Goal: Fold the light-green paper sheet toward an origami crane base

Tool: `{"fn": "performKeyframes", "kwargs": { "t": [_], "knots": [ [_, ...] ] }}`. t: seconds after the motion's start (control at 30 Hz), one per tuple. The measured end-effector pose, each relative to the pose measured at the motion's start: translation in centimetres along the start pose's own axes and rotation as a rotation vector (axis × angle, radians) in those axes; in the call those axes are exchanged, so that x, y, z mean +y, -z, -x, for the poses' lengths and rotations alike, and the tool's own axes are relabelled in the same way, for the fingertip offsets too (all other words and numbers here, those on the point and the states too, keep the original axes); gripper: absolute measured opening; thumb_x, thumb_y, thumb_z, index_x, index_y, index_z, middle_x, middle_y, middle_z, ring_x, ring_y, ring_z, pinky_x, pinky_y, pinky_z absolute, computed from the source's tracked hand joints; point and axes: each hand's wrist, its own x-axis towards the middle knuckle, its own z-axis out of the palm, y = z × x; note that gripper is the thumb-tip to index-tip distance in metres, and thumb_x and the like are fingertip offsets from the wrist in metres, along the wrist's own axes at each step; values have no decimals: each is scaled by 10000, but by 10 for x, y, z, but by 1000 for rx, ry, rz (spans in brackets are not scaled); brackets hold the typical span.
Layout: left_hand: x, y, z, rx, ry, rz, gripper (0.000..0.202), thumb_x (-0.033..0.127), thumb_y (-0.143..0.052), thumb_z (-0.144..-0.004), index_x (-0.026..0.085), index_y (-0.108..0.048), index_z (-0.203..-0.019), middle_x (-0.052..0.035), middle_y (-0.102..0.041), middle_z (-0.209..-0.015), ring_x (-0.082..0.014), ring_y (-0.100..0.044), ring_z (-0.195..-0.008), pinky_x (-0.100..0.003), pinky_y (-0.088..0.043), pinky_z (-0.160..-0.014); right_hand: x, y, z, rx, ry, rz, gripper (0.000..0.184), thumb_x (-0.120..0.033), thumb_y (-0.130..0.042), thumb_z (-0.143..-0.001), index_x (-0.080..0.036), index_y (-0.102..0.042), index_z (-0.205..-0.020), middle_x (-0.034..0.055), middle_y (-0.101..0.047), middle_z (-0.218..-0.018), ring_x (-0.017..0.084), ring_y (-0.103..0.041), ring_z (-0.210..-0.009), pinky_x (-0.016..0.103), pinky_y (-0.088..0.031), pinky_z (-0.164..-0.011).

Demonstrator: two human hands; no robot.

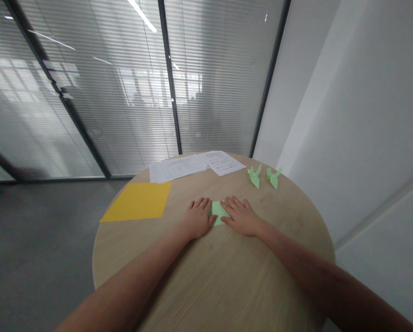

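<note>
A small piece of light green paper [219,213] lies flat on the round wooden table [206,272], between my two hands. My left hand [200,217] rests at its left edge, palm down, with the thumb on the paper and the other fingers stretched out. On the other side, my right hand [240,215] lies with its fingers spread, some fingertips and the thumb pressing on the paper's right part. Both hands cover the side edges of the paper. Farther back to the right stand two green folded paper birds, one [255,176] left of the other [273,177].
A yellow sheet [137,201] lies at the table's left edge. White printed sheets [179,168] overlap along the far edge, with another printed page [222,162] beside them. A glass partition with blinds [133,115] rises behind the table, and a white wall [372,138] stands close on the right.
</note>
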Motion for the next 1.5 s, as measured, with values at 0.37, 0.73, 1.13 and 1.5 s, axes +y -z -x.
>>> {"fn": "performKeyframes", "kwargs": {
  "t": [0.37, 0.73, 1.13, 1.5],
  "knots": [
    [-48, 33, -4, -287, -87, 48, 952, 611, -674, -857, 162, -324, -1620, -227, -217, -1692, -394, -173, -1585, -576, -176, -1253, 2, 0, -2, -36, 6, 0, 734, -593, -266, -1054, -180, -235, -1661, 145, -163, -1725, 376, -139, -1592, 721, -132, -1207],
    [-57, 27, -8, -135, -99, 97, 627, 311, -625, -889, 175, -540, -1496, -163, -471, -1604, -320, -418, -1499, -472, -291, -1243, 6, -5, -5, -34, -3, 4, 718, -593, -286, -1054, -215, -238, -1663, 136, -160, -1729, 370, -139, -1593, 716, -139, -1208],
    [-47, 25, -4, -26, -164, 160, 740, 400, -765, -814, 168, -538, -1479, -161, -548, -1542, -332, -488, -1441, -463, -360, -1210, 7, -7, -3, 12, -3, -52, 686, -552, -371, -1050, -221, -296, -1646, 134, -200, -1720, 363, -166, -1589, 702, -119, -1214],
    [-28, 32, 2, -106, -196, 104, 485, 416, -614, -938, 141, -653, -1335, -207, -602, -1461, -355, -571, -1346, -479, -412, -1147, 18, -2, -4, 116, -75, -159, 660, -455, -503, -1019, -206, -368, -1614, 86, -385, -1660, 274, -323, -1543, 497, -228, -1253]
  ]
}}
